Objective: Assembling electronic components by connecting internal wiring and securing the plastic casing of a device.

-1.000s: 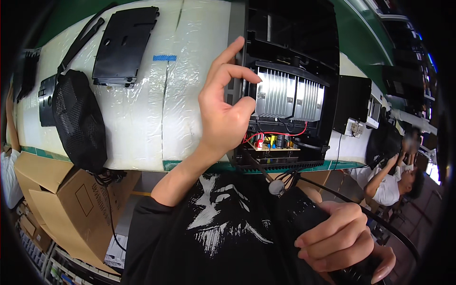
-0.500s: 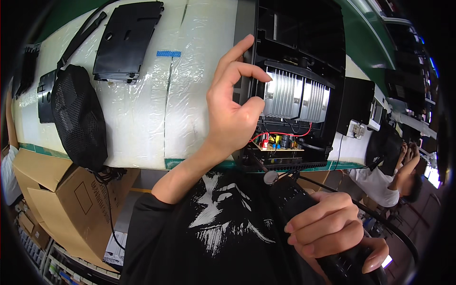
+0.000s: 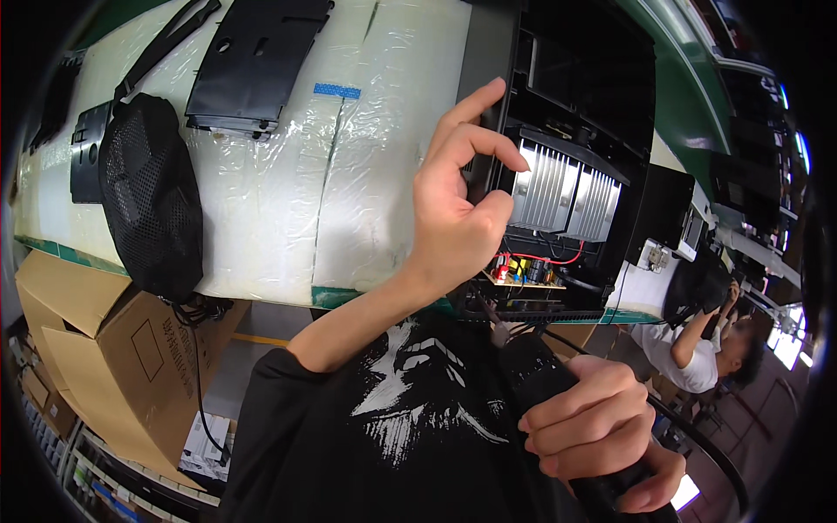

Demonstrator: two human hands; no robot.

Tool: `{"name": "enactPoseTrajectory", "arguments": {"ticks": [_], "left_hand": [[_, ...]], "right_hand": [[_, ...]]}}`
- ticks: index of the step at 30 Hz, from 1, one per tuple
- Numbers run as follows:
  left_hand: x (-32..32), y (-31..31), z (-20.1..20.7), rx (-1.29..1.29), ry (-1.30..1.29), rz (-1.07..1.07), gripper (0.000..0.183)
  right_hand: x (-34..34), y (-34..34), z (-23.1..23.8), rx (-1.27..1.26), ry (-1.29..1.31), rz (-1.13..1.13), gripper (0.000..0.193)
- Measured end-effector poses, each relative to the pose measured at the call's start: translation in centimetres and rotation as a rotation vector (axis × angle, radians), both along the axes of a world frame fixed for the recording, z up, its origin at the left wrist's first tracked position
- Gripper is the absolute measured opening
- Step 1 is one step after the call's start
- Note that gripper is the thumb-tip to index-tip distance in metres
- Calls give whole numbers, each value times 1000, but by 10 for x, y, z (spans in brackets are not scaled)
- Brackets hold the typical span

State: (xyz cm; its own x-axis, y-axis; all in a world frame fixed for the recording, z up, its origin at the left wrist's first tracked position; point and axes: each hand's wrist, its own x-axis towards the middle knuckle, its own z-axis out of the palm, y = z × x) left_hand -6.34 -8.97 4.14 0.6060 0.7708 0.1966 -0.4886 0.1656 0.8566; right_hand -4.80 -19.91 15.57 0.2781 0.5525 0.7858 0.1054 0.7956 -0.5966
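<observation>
A black case (image 3: 641,78) stands on the wrapped tabletop, its inside showing. Silver finned heat sinks (image 3: 558,187) sit within it, above a circuit board (image 3: 527,277) with a red wire. My left hand (image 3: 462,205) is over the case's left edge, fingers spread and bent. A gap shows between its thumb and fingertips, close to the heat sinks; whether it touches the case I cannot tell. Low on the right, my right hand (image 3: 597,414) is wrapped round a black electric screwdriver (image 3: 534,370). Its metal tip points up toward the case's near edge.
Black plastic panels (image 3: 253,74) and a black mesh bag (image 3: 153,196) lie on the left of the table (image 3: 261,244). An opened cardboard box (image 3: 131,366) stands below. Another person (image 3: 697,353) sits at the right, beside a black unit (image 3: 667,209). A dark cable (image 3: 697,436) curves near my right hand.
The table and case have shifted right in the picture as my head turned. My left hand keeps its bent pose beside the case. The screwdriver stays in my right hand, slightly lower.
</observation>
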Motion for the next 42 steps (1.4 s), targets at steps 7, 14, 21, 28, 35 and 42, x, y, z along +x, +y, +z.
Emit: {"name": "enactPoseTrajectory", "arguments": {"ticks": [7,14,21,28,35,42], "left_hand": [[1,-1,0,-50,-33,3,29],[1,0,-1,-17,-41,-7,30],[4,2,8,19,39,-44,57],[-4,30,17,176,368,-335,80],[53,105,60,440,726,-910,82],[155,97,74,879,620,-1196,83]], "right_hand": [[1,-3,-1,-43,-55,-58,21],[12,-2,7,-214,-140,155,26],[12,-3,16,-148,-50,40,15],[34,-105,65,340,79,-483,46],[52,-263,62,265,-266,-1376,80],[95,-283,17,289,-76,-1710,89]]}}
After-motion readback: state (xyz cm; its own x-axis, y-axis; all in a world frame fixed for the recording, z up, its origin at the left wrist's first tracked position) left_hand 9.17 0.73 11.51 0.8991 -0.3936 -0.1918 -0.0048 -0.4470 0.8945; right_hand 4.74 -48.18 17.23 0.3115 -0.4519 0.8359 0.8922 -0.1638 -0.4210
